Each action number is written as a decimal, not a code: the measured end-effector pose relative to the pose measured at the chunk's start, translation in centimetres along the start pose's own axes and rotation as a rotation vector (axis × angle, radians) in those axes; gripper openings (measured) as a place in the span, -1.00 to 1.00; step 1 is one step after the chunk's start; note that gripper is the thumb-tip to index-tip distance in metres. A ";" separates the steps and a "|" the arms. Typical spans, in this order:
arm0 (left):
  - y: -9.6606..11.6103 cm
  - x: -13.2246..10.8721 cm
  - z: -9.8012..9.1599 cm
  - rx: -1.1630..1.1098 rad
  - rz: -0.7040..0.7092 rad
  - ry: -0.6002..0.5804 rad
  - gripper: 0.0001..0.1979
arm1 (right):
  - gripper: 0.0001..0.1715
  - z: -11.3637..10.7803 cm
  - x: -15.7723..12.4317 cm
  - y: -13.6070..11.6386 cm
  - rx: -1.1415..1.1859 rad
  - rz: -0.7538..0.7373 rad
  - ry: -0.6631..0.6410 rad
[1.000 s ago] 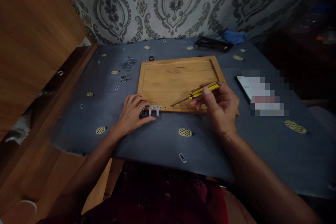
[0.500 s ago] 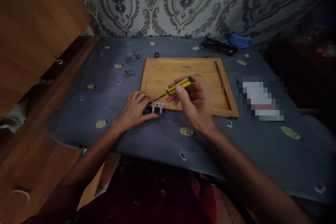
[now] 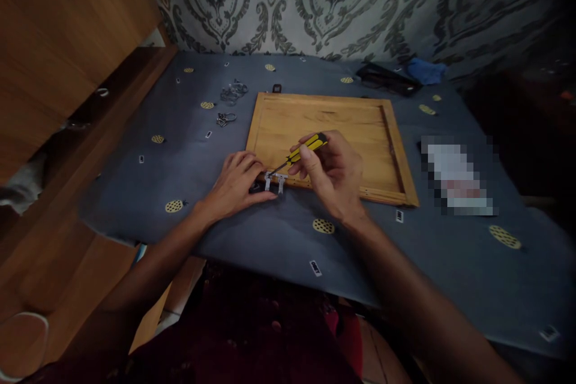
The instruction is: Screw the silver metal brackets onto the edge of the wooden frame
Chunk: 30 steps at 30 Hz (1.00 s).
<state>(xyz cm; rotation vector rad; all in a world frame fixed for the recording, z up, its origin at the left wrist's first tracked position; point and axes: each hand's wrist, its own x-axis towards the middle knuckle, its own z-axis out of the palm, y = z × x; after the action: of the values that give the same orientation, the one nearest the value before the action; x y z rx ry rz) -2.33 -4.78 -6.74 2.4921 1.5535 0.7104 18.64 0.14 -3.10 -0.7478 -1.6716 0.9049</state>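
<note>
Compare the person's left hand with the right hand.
The right hand grips a yellow-and-black screwdriver; the left hand holds no tool. The left hand sits at the near left corner of the wooden panel; the right hand is farther right. Both are bare.

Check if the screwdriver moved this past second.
Yes. Against the wooden panel, the screwdriver moved left: its tip, then right of the metal bracket, is now at the bracket.

The right hand (image 3: 336, 171) holds a yellow screwdriver (image 3: 308, 149) at a metal fitting (image 3: 268, 182).
</note>
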 end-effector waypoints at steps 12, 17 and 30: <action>0.0 0.1 0.0 0.026 0.015 -0.001 -0.48 | -0.66 -0.1 0.1 0.3 0.040 -0.025 -0.004; 0.0 0.0 0.0 0.025 0.006 0.003 -0.49 | -0.70 0.0 0.1 0.2 -0.004 -0.048 -0.027; 0.0 0.0 0.0 0.012 0.000 -0.010 -0.51 | -0.59 0.4 0.9 -0.5 -0.225 -0.138 -0.091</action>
<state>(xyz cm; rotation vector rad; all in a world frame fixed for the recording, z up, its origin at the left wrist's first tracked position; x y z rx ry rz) -2.31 -4.74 -6.78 2.5002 1.5585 0.6895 18.01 0.54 -2.28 -0.7390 -1.9025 0.6696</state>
